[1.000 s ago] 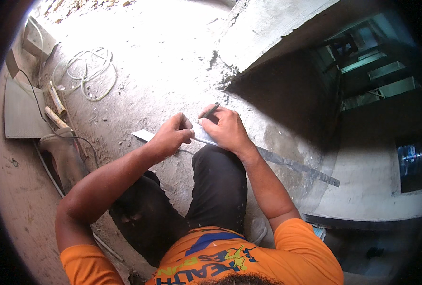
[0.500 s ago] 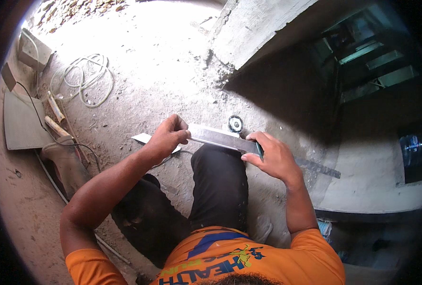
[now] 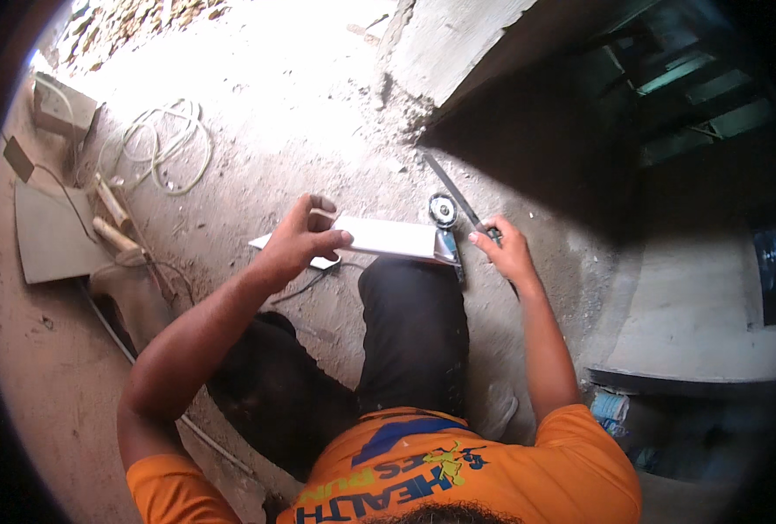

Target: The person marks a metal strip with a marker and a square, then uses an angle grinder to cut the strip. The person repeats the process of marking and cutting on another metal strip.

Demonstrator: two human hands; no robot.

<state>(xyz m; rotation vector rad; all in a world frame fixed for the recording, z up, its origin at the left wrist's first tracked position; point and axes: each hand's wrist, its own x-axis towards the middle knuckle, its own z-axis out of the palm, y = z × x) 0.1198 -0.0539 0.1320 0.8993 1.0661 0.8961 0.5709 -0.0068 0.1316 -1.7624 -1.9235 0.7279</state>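
Observation:
My left hand (image 3: 300, 237) pinches the left end of a long white piece (image 3: 388, 237), flat with a silvery, folded-looking right end, lying across my knee. My right hand (image 3: 503, 251) is closed on a long thin steel ruler (image 3: 453, 192), now apart from the white piece and slanting up toward the wall corner. Something dark shows at my right fingers, too small to name. Just beyond the white piece's right end lies an angle grinder (image 3: 442, 211), its round disc facing up and its bluish body partly hidden.
Pointed white offcuts (image 3: 325, 261) and a dark cord lie left of my knee. A pale coiled hose (image 3: 165, 148) is on the dusty floor at far left, near a wooden-handled tool (image 3: 113, 234) and a grey panel (image 3: 54, 231). A concrete wall edge (image 3: 444, 48) stands ahead.
The steel ruler has been lifted off the white piece and swung to the right, turning edge-on. My left hand keeps the white piece over my knee.

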